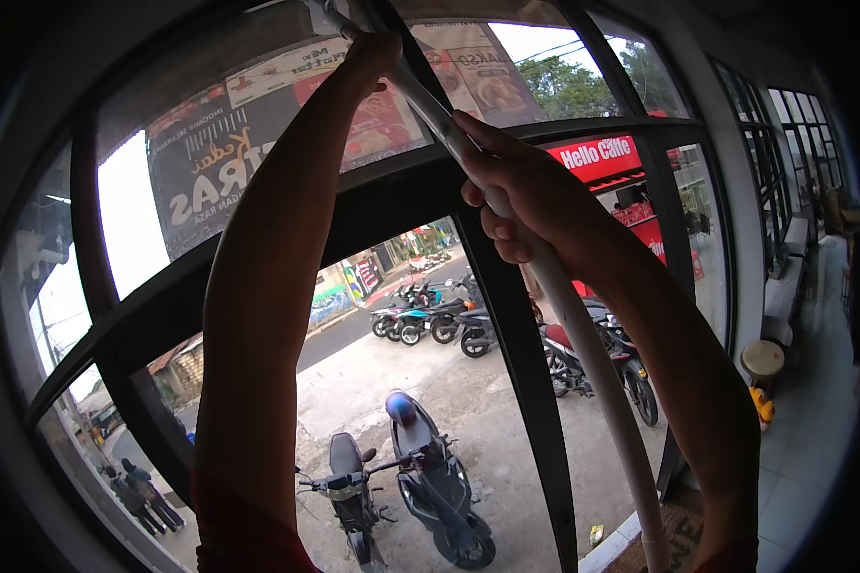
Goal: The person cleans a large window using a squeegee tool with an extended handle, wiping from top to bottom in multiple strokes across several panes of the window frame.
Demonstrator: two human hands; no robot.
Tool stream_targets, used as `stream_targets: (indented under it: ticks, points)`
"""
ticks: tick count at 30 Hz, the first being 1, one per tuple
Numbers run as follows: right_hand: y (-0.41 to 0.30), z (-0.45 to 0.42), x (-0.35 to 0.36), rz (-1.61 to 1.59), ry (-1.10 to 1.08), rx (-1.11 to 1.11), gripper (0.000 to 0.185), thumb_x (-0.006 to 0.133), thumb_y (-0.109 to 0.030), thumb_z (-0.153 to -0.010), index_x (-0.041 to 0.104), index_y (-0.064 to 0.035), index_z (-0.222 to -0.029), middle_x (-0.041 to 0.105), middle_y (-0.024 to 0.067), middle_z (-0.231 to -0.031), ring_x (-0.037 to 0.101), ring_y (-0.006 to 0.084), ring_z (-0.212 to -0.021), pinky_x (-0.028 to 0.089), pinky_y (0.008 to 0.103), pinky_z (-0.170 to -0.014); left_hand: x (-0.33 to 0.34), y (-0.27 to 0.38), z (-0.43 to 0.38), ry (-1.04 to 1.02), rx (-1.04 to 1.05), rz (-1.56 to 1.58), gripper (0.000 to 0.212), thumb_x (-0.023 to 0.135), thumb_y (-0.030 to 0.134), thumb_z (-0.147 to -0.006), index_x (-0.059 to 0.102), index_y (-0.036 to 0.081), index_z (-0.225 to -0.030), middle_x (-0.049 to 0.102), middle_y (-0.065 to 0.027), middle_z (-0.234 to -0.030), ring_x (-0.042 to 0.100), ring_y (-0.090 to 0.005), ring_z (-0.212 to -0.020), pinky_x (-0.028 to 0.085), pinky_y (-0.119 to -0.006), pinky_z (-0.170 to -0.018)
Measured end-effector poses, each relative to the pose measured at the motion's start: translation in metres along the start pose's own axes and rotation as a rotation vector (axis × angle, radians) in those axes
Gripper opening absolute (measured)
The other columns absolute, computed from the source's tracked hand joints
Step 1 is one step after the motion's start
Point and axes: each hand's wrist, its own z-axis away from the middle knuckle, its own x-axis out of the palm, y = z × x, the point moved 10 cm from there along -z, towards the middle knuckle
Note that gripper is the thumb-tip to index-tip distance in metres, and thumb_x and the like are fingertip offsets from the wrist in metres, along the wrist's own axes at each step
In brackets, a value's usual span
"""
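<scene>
A long pale pole (559, 286) runs slantwise from the lower right to the top of the view. My left hand (374, 56) is raised high and grips the pole near its upper end. Lower down, my right hand (509, 186) is wrapped around the same pole, fingers curled over it. Beyond the left hand, a light-coloured head or fitting (322, 18) at the pole's upper end lies against or close to the upper glass; its exact shape is cut off by the picture's edge.
Dark window and door frames (394, 190) with glass panes stand before me. Outside are parked motorcycles (437, 480) and two people at lower left. To the right are a round stool (762, 359), a ledge (788, 286) and a doormat (681, 530) on the floor.
</scene>
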Motion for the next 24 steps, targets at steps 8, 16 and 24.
stream_targets:
  ticks: [8,16,24]
  points:
    - [0.004,0.008,0.007,0.16,0.051,0.113,0.051,0.041,-0.032,-0.102,0.027,-0.0327,-0.151,0.042,-0.0003,-0.071,0.036,0.0043,-0.046,0.036,0.0218,-0.04,-0.01,0.03,0.009,0.033,0.056,-0.601,0.068,0.044,0.045,-0.089,0.033,0.001,-0.14,0.048,-0.0271,-0.122,0.046,-0.0363,-0.115,0.041,-0.053,-0.093]
    - [0.01,0.023,0.005,0.289,0.084,0.172,0.052,0.04,-0.04,-0.102,0.026,-0.0318,-0.152,0.042,-0.0007,-0.069,0.038,0.0043,-0.047,0.039,0.0224,-0.042,0.003,0.044,0.042,-0.314,0.363,-0.803,0.092,0.021,0.082,-0.085,0.034,0.017,-0.149,0.008,-0.0201,-0.159,0.0,-0.04,-0.147,0.004,-0.054,-0.118]
    - [0.023,0.052,0.004,0.289,0.048,0.199,0.055,0.039,-0.044,-0.102,0.022,-0.0309,-0.153,0.041,-0.0008,-0.065,0.038,0.0035,-0.043,0.038,0.0218,-0.038,0.015,0.077,0.094,-0.282,1.065,-0.654,0.027,0.041,0.023,-0.098,0.054,0.002,-0.109,0.07,-0.0148,-0.094,0.068,-0.028,-0.085,0.055,-0.038,-0.075]
